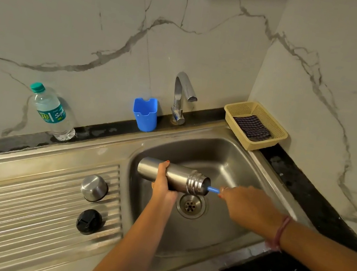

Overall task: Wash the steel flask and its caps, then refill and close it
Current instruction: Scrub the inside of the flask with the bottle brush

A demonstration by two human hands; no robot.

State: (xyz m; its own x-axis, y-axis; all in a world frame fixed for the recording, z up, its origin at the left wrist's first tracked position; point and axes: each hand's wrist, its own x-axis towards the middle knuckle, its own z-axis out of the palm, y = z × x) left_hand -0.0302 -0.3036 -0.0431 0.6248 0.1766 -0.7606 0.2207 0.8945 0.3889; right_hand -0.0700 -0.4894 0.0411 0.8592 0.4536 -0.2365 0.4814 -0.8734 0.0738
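Scrubbing flask interior, by the look. Steel flask [173, 177] horizontal over sink [235, 159] — left hand [164, 180] wrapped round body. Right hand [246, 205] pinching blue brush handle [213, 190] at mouth, 3 o'clock side. Caps at 9 o'clock — apparently unwashed. Next: likely rinse under tap [180, 95].

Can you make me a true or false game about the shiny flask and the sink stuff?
1. The left hand holds the steel flask sideways over the sink. True.
2. The steel cap is screwed onto the flask. False: it sits on the drainboard.
3. The right hand holds a blue handle going into the flask's mouth. True.
4. The black cap lies in the yellow basket. False: it is on the drainboard; the basket holds a cloth.
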